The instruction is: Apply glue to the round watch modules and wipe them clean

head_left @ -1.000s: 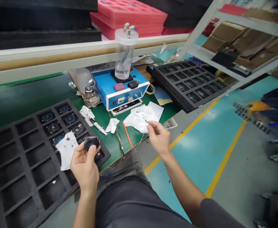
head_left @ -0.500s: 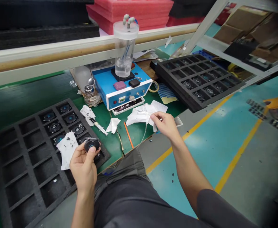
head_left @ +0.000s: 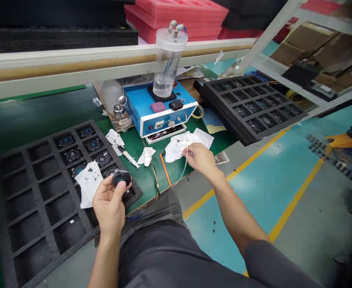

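Note:
My left hand (head_left: 109, 202) grips a round black watch body (head_left: 121, 179) between thumb and fingers, its dark face with a small blue mark turned up. It is raised above the near corner of a black foam tray (head_left: 48, 240). My right hand (head_left: 200, 160) is pinched at a crumpled white tissue (head_left: 176, 146). A thin clear tube (head_left: 184, 170) passes right by its fingertips, and what they hold is hidden. Several similar watch bodies (head_left: 73, 153) sit in the tray's pockets. A white cloth (head_left: 88, 188) with black specks lies on the tray.
A blue control box (head_left: 163, 116) bears a clear cylinder (head_left: 166, 68). Nearby are a glass bottle (head_left: 121, 120), a syringe (head_left: 129, 157), an orange stick (head_left: 165, 170) and another tissue (head_left: 146, 156). A second foam tray (head_left: 242, 132) overhangs the table's right edge. A shelf beam (head_left: 88, 66) crosses behind.
The view has shifted, so the bench appears farther right. My right hand has moved left and slightly down relative to the tissue. My left hand still holds the watch body.

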Tool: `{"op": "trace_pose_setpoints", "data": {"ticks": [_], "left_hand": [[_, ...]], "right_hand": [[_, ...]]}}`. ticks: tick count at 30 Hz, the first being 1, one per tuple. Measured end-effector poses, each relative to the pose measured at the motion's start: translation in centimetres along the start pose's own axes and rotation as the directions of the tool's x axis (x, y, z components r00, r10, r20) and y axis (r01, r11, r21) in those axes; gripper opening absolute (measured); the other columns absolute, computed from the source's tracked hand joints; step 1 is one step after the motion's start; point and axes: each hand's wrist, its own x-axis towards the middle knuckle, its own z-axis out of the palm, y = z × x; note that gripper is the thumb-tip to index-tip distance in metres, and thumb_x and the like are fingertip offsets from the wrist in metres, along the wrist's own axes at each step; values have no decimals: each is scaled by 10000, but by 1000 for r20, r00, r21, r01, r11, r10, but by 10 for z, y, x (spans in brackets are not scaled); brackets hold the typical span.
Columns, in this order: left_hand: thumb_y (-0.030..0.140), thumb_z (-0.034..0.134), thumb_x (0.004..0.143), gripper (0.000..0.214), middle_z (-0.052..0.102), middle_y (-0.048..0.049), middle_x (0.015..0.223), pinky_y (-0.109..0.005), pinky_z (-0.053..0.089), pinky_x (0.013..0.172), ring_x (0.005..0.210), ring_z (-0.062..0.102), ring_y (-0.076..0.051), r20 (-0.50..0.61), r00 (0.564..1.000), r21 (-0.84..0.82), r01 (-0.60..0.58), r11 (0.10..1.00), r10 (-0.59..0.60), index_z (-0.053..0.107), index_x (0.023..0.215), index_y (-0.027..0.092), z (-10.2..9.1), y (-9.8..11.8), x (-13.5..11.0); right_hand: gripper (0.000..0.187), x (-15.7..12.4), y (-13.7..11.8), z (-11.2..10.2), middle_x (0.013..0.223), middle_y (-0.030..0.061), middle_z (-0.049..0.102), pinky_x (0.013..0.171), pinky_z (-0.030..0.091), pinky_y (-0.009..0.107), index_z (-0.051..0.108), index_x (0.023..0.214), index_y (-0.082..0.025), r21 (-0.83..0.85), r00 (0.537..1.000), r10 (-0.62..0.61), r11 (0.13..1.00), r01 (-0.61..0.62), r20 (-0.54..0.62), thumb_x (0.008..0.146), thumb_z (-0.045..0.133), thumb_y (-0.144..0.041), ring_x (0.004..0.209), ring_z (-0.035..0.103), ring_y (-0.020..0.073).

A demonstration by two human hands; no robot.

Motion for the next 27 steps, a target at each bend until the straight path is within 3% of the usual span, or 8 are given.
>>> {"op": "trace_pose_setpoints", "data": {"ticks": [4, 8, 11, 15, 18, 22, 27], "left_hand": [[269, 912, 650, 369, 742, -35, 884, -291, 644, 721, 794, 743, -176, 3, 1000, -4, 13, 1000, -13, 723, 939, 141, 0, 1, -1], [277, 907, 651, 369, 737, -35, 888, -300, 642, 724, 801, 737, -178, 3, 1000, 1, 17, 1000, -17, 720, 941, 145, 0, 2, 0], [285, 907, 646, 369, 736, -29, 873, -303, 643, 720, 785, 729, -171, 1, 1000, -4, 22, 1000, -22, 722, 935, 150, -1, 2, -1], [270, 911, 645, 357, 737, -30, 859, -271, 635, 710, 773, 721, -157, 20, 1000, -25, 24, 999, -24, 723, 922, 146, -3, 2, -1], [263, 909, 654, 353, 737, -39, 864, -263, 632, 702, 781, 717, -157, 32, 999, -39, 18, 999, -16, 719, 925, 142, -3, 1, 0], [281, 920, 634, 394, 734, -44, 882, -282, 634, 675, 789, 719, -171, 19, 999, -43, 28, 999, -27, 704, 935, 146, -4, -4, -3], [310, 904, 664, 366, 737, -31, 856, -276, 622, 689, 760, 707, -150, 50, 999, 11, 14, 1000, -14, 693, 922, 158, -7, -10, -8]], "right_hand": [[252, 14, 5, -24, 830, 60, 744, 731, 489, 340, 750, 817, -197, 105, 982, 88, 992, -71, -167, 874, 586, -380, 775, 654, 213], [262, 24, 7, -50, 671, 11, 655, 586, 449, 295, 733, 798, -180, 492, 912, 251, 868, -64, -324, 793, 698, -439, 597, 563, 147], [326, 26, 3, -60, 609, -24, 562, 493, 388, 260, 690, 799, -185, 585, 891, 286, 811, -29, -352, 786, 718, -510, 512, 476, 107], [387, 24, -10, -70, 660, -24, 545, 474, 420, 258, 577, 813, -232, 646, 880, 271, 762, 52, -389, 832, 672, -607, 525, 513, 114], [406, 18, -30, -76, 651, -34, 484, 461, 405, 256, 492, 799, -258, 705, 914, 205, 700, 113, -350, 881, 615, -636, 510, 463, 110], [394, 5, -71, -60, 623, -52, 377, 443, 337, 252, 455, 800, -263, 786, 986, 27, 608, 115, -165, 918, 579, -617, 491, 360, 105], [277, -25, -134, -6, 653, -34, 466, 532, 416, 273, 507, 851, -258, 830, 987, -156, 544, 123, -44, 987, 520, -499, 573, 470, 135]]}}
